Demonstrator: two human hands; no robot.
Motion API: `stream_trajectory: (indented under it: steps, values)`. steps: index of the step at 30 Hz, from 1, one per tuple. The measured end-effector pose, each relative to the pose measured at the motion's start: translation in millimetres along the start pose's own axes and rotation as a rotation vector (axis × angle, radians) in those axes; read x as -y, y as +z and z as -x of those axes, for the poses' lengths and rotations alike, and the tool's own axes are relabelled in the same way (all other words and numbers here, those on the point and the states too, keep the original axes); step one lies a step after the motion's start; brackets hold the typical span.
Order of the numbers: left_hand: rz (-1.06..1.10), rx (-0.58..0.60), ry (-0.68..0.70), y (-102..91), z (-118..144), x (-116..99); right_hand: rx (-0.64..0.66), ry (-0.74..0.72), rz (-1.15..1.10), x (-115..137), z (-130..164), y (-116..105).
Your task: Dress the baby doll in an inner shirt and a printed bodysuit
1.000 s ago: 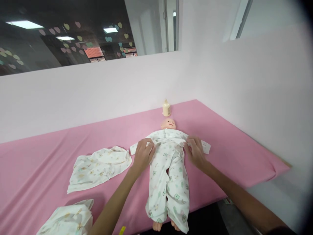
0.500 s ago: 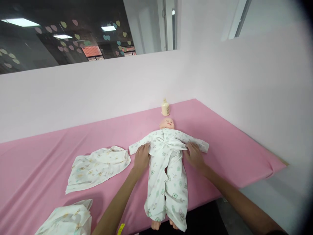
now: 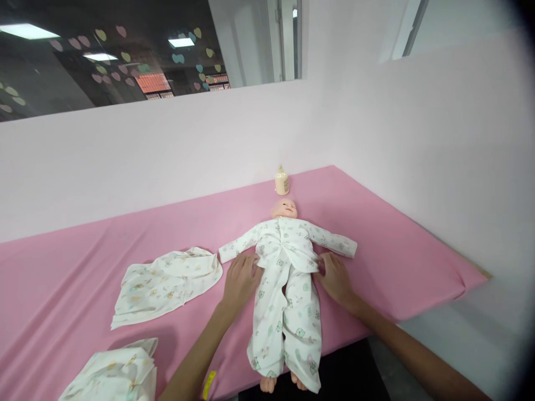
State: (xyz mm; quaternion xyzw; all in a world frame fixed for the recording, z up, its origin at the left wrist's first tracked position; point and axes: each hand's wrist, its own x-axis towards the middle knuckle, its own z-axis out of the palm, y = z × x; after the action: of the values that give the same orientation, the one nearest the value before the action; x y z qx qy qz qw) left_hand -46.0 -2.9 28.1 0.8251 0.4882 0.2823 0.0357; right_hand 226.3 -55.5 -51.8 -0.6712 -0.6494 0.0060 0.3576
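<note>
A baby doll lies on its back with its head toward the wall and its arms spread. It wears a white printed top and matching trousers, with its feet showing at the hems. My left hand pinches the top's lower hem at the left side of the waist. On the opposite side, my right hand grips the other corner of the same hem. The front of the top lies fairly flat over the trousers' waist.
A pink-covered table stands against white walls. Behind the doll's head is a cream pump bottle. To the left lie a printed cloth garment and a folded printed cloth. A yellow tag is near the front edge.
Both hands have moved slightly down toward the doll's legs, drawing the hem of the top with them. The bunched front of the top is now smoother and reaches lower.
</note>
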Motion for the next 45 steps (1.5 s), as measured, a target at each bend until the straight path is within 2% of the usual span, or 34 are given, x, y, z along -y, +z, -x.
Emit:
stream_trajectory:
  steps: [2, 5, 7, 9, 14, 16, 21, 24, 26, 31, 36, 40, 43, 45]
  values:
    - [-0.043, -0.047, 0.123, 5.3, -3.5, -2.8, 0.058, 0.035, 0.044, -2.0, -6.0, 2.2]
    - [-0.05, -0.132, 0.219, 11.1, -7.2, -6.7, 0.114, 0.039, 0.046, 1.5, -4.5, 0.7]
    - [-0.043, -0.201, 0.258, 12.0, -7.8, -9.0, 0.147, 0.007, 0.014, 7.6, 3.3, -3.3]
    - [-0.047, -0.223, 0.322, 11.8, -7.3, -11.3, 0.137, -0.062, 0.04, 15.6, 11.9, -9.3]
    - [-0.203, -0.123, 0.53, 12.8, -6.9, -18.4, -0.128, -0.229, 0.114, 42.2, 8.2, -27.6]
    - [-0.27, -0.083, 0.581, 12.8, -8.5, -21.6, -0.16, -0.309, 0.081, 55.2, -3.4, -32.0]
    - [-0.264, -0.011, 0.587, 9.0, -10.7, -25.6, -0.096, -0.484, 0.059, 84.2, -23.4, -30.0]
    - [-0.227, 0.087, 0.548, 6.6, -9.0, -24.2, 0.037, -0.691, 0.114, 90.7, -22.4, -26.7]
    - [-0.194, 0.141, 0.526, 5.2, -7.6, -22.8, 0.109, -0.774, 0.166, 90.0, -20.2, -26.2]
    - [-0.09, 0.176, 0.498, -1.4, -5.3, -19.2, 0.169, -0.718, 0.136, 84.8, -18.6, -29.1]
    - [-0.085, 0.158, 0.493, -4.5, -0.6, -15.1, 0.103, -0.494, 0.019, 87.4, -21.1, -25.6]
    - [-0.14, 0.196, 0.515, -4.2, 3.1, -17.1, 0.089, -0.453, 0.008, 89.7, -24.2, -18.7]
    - [-0.07, 0.237, 0.451, -11.5, 3.9, -21.8, 0.084, -0.453, -0.029, 88.8, -24.9, -16.3]
    - [0.106, 0.29, 0.341, -18.8, 3.3, -23.8, 0.087, -0.451, -0.095, 86.5, -24.6, -16.3]
